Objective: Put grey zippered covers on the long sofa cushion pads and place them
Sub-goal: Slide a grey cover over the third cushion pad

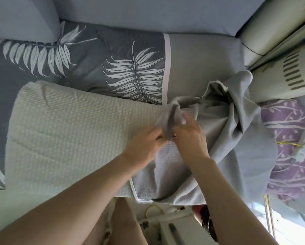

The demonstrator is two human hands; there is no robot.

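Home, living room: sofa corner.
From my remote station I log: a sofa point(148, 13) with pale grey back and arm; a leaf-print throw point(134, 73) over its seat; a bare cushion pad point(68, 135) and bunched grey cover point(236, 121) on it; purple branch-print fabric point(288, 119) beside it; a white vented appliance point(293, 73) by the sofa's end.

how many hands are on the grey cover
2. The left hand pinches the grey cover where it bunches at the right end of the cushion pad; the right hand holds the same bunch beside it. No other hands show.
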